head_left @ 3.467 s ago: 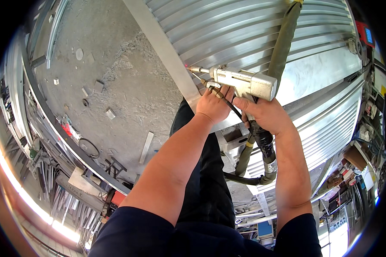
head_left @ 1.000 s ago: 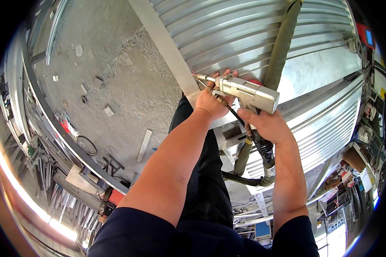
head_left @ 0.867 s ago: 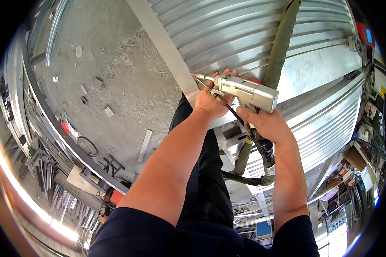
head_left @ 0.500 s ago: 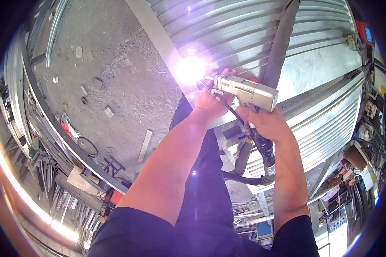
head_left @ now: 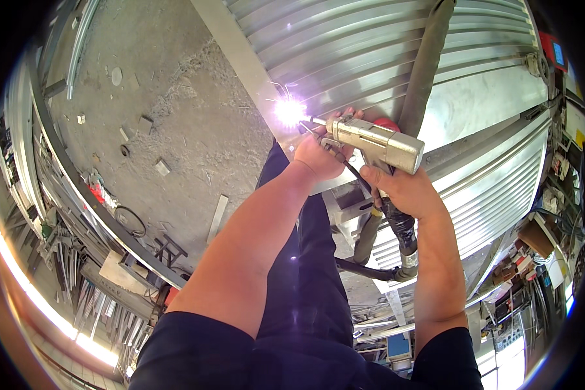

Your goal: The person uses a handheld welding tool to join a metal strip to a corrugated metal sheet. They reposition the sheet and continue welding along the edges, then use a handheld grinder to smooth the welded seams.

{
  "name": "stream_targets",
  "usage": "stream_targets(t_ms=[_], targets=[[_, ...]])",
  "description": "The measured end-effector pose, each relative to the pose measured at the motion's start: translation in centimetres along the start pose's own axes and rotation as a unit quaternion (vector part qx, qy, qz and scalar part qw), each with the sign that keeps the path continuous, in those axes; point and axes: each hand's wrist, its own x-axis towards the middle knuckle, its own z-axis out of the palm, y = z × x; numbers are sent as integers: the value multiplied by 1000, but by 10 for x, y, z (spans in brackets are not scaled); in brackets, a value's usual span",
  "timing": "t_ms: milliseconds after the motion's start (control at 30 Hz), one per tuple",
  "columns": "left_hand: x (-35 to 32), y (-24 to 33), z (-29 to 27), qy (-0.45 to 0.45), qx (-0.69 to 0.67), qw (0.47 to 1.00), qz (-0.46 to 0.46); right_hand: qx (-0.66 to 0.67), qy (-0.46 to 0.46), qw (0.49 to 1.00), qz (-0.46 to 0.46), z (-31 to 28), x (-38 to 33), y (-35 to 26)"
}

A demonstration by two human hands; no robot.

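A silver, pistol-shaped welding gun (head_left: 380, 143) points left, its thin nozzle tip close to a bright white-violet weld spark (head_left: 290, 112). My right hand (head_left: 403, 188) is closed round its grip, from which a black-wrapped cable hangs. My left hand (head_left: 320, 157) is closed about the gun's front end, its fingertips showing beyond the barrel. A thin dark tube (head_left: 354, 170) runs past the left hand toward the spark. Under the spark lies the flat edge strip of a ribbed metal panel (head_left: 344, 52). Glare hides the exact contact point.
A thick grey sleeved hose (head_left: 428, 65) crosses the panel. Another ribbed panel (head_left: 494, 188) lies at right. Scraps and a metal strip (head_left: 218, 219) litter the concrete floor (head_left: 175, 97). Metal lengths (head_left: 110, 318) are stacked at left; cluttered shelving (head_left: 546, 240) stands at right.
The spark's glare has shrunk, and thin spark trails now show around it. Both hands keep their hold on the welding gun, which has shifted very slightly.
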Motion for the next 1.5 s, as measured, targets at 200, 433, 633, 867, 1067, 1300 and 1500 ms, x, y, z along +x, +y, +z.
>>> stream_targets(t_ms=[200,433,633,867,1067,1300,1500], targets=[[0,-3,-1,-28,243,967,65,-3,1,1000,7,-2,-4,5],[6,18,-17,-152,332,930,47,82,31,996,1,-11,-23,14],[6,21,-16,-132,388,909,75,115,77,990,-29,-16,-51,10],[-44,62,-47,-92,277,955,53,75,103,992,-17,-37,-93,-9],[-143,79,-82,-285,264,894,-225,37,69,996,39,-32,-70,-17],[-162,71,-65,-313,267,875,-254,5,16,998,64,-9,-35,-4],[-162,70,-65,-326,265,872,-254,-14,14,996,90,-6,-20,8]])
